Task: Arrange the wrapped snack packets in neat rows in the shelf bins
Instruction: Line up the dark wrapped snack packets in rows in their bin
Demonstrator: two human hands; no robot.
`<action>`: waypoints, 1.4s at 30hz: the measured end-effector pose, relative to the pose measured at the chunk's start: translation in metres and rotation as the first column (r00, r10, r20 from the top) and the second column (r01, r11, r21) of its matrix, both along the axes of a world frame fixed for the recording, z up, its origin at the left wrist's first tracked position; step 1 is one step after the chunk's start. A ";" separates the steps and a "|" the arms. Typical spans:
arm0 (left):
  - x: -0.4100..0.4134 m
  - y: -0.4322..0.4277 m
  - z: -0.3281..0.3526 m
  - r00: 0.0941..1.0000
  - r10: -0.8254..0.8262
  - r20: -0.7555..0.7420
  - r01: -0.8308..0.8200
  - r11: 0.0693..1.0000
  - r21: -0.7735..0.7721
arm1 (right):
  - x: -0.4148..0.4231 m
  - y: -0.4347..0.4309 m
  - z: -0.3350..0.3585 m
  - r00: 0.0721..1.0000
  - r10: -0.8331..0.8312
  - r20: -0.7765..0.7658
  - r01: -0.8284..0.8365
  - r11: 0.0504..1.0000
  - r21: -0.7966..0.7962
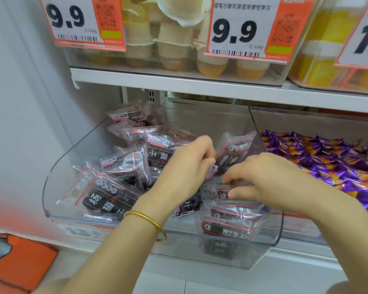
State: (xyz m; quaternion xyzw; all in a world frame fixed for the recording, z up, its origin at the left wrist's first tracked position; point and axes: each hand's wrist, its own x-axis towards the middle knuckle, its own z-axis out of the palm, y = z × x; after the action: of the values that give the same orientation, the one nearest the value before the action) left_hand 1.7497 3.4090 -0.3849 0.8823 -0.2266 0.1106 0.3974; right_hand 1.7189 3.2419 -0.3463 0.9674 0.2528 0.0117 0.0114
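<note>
Both hands reach into the clear bin. The left hand, a gold bangle on its wrist, curls its fingers onto the edge of an upright packet near the bin's right wall. The right hand pinches a flat packet between thumb and bent fingers at the bin's front right, above a short row of packets standing on edge. Loose packets lie jumbled across the bin's left half. Purple sweets lie beyond the bin's right wall.

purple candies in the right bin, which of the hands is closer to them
Right. The right hand, pinching a dark packet, is at the clear bin's right side, just left of the purple candies. The left hand, holding an upright packet, is farther left.
</note>
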 end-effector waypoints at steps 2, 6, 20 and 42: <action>0.006 -0.003 -0.007 0.994 -0.046 -0.096 0.047 0.999 0.008 | 0.000 -0.002 0.000 0.999 -0.026 0.019 0.024 0.996 0.089; 0.014 0.004 -0.010 0.954 -0.127 -0.272 0.113 0.991 -0.066 | 0.008 -0.010 0.001 0.937 -0.120 0.329 0.029 0.963 0.269; 0.014 0.049 0.032 0.939 0.234 0.253 -0.314 0.884 0.347 | 0.018 0.007 0.000 0.987 -0.129 0.092 0.135 0.988 -0.069; 0.038 -0.001 0.015 0.998 0.059 -0.019 -0.061 0.996 -0.060 | 0.008 0.003 -0.003 0.978 -0.173 0.115 0.167 0.984 0.061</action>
State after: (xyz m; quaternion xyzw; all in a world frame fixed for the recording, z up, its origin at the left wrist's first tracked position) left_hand 1.7880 3.4081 -0.3698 0.8772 -0.1930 0.1216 0.4225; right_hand 1.7266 3.2450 -0.3494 0.9829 0.1678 0.0752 0.0028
